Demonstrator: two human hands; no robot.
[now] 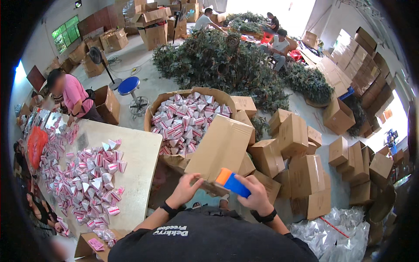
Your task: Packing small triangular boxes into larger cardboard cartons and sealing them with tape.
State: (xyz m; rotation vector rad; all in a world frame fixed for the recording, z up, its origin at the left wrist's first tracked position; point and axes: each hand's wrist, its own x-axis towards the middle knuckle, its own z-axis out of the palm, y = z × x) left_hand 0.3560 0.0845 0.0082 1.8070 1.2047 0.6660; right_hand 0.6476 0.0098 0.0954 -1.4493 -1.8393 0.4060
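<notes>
At lower centre, a cardboard box [221, 148] is gripped by the left hand [185, 190]; a tape dispenser [232, 182] (blue and orange) is clasped in the right hand [256, 196].

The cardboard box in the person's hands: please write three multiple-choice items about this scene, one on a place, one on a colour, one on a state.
1. Where is the big open carton of small pink-and-white packs?
A. on the table
B. on the floor beyond the held box
C. on the blue stool

2. What colours has the tape dispenser?
A. blue and orange
B. green and black
C. all red

3. How is the cardboard box held?
A. it lies alone on the floor
B. the left hand steadies it and the right presses the dispenser on it
C. both hands hang free

Answers:
1 B: the open carton stands behind the cardboard box, beside the table.
2 A: the tape dispenser has a blue body and an orange end.
3 B: the left hand grips its lower edge; the right hand holds the dispenser.
</notes>
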